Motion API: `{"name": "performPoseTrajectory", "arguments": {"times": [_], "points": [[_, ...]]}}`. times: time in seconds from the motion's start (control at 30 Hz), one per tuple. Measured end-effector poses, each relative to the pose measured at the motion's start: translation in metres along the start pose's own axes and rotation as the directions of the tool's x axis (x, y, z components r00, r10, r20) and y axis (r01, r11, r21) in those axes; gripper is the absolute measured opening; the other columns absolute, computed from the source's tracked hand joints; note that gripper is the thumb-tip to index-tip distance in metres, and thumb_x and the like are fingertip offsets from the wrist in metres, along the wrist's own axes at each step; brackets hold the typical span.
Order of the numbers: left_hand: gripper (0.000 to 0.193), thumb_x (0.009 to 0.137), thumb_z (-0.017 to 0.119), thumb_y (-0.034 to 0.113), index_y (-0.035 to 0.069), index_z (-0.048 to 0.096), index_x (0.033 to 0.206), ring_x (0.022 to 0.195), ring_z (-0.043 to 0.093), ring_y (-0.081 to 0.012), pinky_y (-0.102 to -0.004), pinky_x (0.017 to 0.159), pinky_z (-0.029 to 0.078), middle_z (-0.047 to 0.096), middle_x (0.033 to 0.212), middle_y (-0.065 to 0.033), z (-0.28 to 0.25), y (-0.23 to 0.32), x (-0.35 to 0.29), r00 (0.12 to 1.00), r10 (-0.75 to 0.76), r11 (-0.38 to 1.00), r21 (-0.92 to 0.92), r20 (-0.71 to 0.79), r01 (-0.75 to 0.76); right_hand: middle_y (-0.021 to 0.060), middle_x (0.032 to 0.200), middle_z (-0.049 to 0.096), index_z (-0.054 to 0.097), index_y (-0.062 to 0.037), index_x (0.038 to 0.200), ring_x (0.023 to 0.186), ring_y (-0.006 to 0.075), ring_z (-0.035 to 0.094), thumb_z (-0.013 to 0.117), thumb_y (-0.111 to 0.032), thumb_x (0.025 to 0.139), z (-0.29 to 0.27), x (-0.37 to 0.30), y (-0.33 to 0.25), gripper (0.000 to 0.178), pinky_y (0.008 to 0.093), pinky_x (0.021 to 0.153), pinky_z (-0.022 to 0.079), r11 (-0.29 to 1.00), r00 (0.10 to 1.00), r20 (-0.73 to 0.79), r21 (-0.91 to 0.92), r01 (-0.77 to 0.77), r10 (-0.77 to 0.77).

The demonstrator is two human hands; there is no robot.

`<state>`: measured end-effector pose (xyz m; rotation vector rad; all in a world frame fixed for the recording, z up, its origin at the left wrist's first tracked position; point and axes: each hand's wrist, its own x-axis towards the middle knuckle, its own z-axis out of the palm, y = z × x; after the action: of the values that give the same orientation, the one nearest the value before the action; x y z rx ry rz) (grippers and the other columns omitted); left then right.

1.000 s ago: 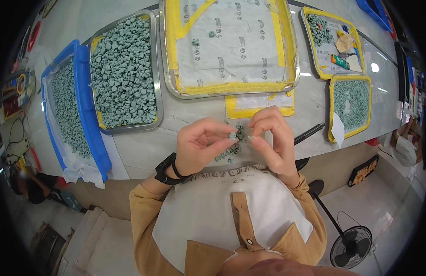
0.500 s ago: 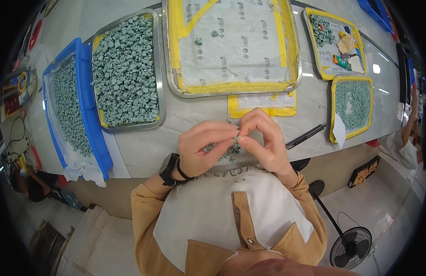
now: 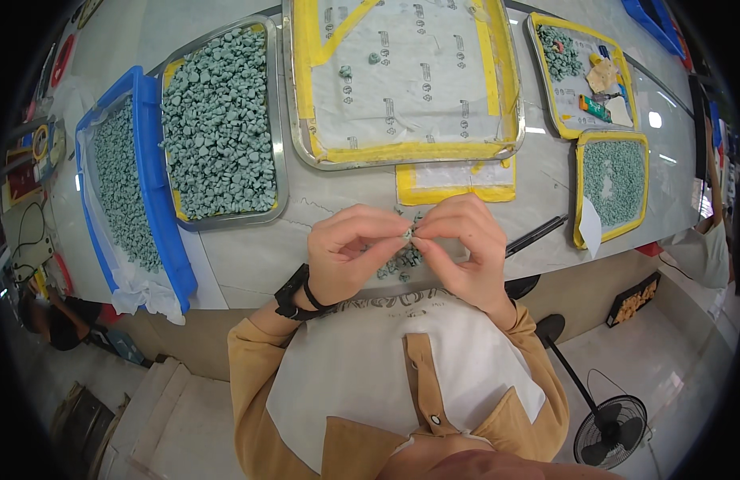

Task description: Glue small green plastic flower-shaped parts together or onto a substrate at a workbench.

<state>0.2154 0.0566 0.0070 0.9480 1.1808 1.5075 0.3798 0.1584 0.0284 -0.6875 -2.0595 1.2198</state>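
Close to my body, over the front of the table, my left hand [image 3: 348, 246] and my right hand [image 3: 471, 246] meet fingertip to fingertip. Thumbs and forefingers of both pinch a small grey-green piece [image 3: 408, 234], too small to tell its kind. Beneath them lies a little heap of similar green pieces [image 3: 404, 262], partly hidden by the fingers. Ahead stands a large metal tray [image 3: 402, 154] with yellow tape edging and a printed white liner. Two small green pieces [image 3: 374, 58] rest on that liner.
At left, a metal tray [image 3: 282, 180] and a blue tray [image 3: 158, 192] hold many green pieces. Two yellow-edged trays [image 3: 580, 172] stand at right, near a black pen-like tool [image 3: 536, 235]. A yellow-edged sheet [image 3: 458, 194] lies ahead. A fan [image 3: 610, 432] stands below right.
My fingers have opened out a little around the small green piece, which now shows more clearly between the fingertips. My right hand has shifted slightly to the right.
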Motion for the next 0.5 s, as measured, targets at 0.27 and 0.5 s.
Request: {"name": "performPoseTrajectory", "arguments": {"times": [0.27,0.5], "points": [[0.025,0.079,0.066,-0.014,-0.002,0.068,0.102,0.092,0.066,-0.0185,-0.0267,0.077,0.054,0.066,0.104,-0.0149,0.0009,0.0013,-0.003,0.996,0.093,0.958,0.271,0.008,-0.091,0.0051,0.083,0.066,0.067,-0.0044,0.081,0.075,0.0226,0.059,0.072,0.005,0.064,0.0014,-0.0011,-0.0022,0.02,0.0326,0.07,0.045,0.994,0.998,-0.015,-0.089,0.057,-0.059],[0.025,0.079,0.068,-0.012,-0.001,0.068,0.101,0.089,0.067,-0.0196,-0.0264,0.074,0.055,0.067,0.102,-0.0154,0.0024,0.0077,0.002,0.969,0.24,0.882,0.402,0.063,-0.245,0.0025,0.083,0.066,0.068,-0.0061,0.082,0.073,0.0213,0.058,0.075,0.001,0.061,0.0079,-0.0048,-0.0007,0.023,0.0326,0.067,0.042,0.98,0.98,-0.127,-0.147,0.133,-0.152]]}}
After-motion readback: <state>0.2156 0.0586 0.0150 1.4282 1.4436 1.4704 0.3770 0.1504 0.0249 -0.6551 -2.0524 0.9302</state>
